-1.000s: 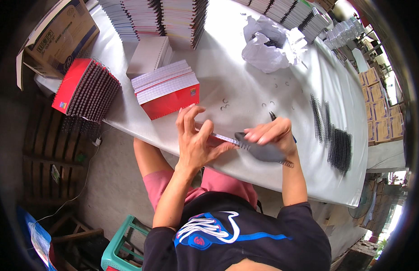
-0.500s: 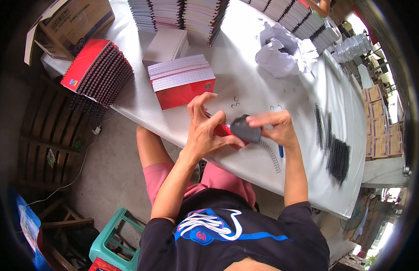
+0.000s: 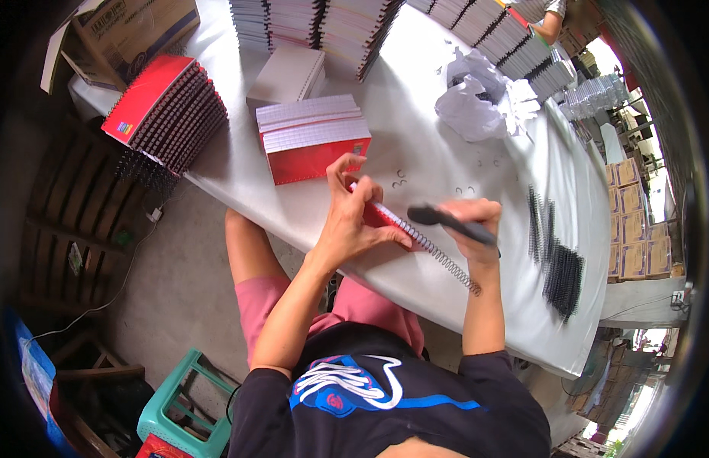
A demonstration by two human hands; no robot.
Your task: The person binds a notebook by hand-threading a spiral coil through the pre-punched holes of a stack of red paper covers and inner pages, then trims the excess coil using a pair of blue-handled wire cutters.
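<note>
My left hand (image 3: 351, 221) grips a small red-covered notebook (image 3: 381, 216), thumb on one side and fingers on the other, its page edge turned up. A dark wire-like spiral coil (image 3: 438, 253) runs along that edge, and its free end sticks out past the notebook toward my right wrist. Closed around a black tool with a rounded end (image 3: 438, 217), my right hand (image 3: 474, 221) is to the right, above the coil; the tool's exact kind is unclear. Beyond my left hand stands a block of red-covered notebooks (image 3: 312, 159) with white page edges up.
Spiral-bound red notebooks (image 3: 152, 95) and an open carton (image 3: 133, 34) are at far left. Tall notebook stacks (image 3: 316, 27) stand at the back, near a crumpled white plastic bag (image 3: 473, 103). Black coils (image 3: 564, 282) lie at right. Another person's arm (image 3: 551, 27) shows at far right.
The black tool has moved off the notebook's edge and turned, and my right hand has shifted slightly right. The coil along the edge now shows. My left hand keeps its hold.
</note>
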